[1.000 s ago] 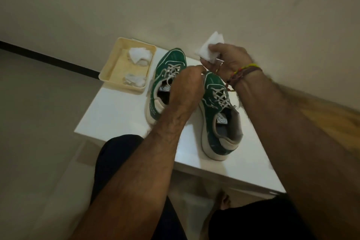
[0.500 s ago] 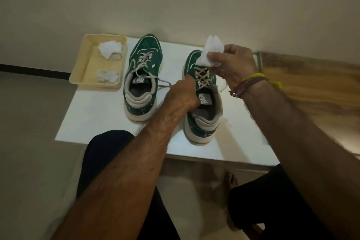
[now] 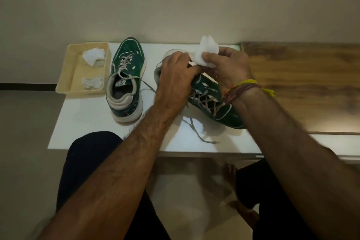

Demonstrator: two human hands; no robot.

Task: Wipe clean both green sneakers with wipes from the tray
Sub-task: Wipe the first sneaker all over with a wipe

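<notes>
Head view: the left hand (image 3: 175, 76) grips the heel end of the right sneaker (image 3: 212, 101), which is tipped with its toe toward the near right. The right hand (image 3: 226, 66) pinches a wipe (image 3: 206, 52) at that heel. The left sneaker (image 3: 126, 80) stands upright on the table (image 3: 81, 122), beside the tray (image 3: 64, 76) of wipes.

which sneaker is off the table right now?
The right-side sneaker, tilted and turned in the left hand's grip, beside the right hand holding a wipe. The other sneaker stands flat by the tray.
</notes>
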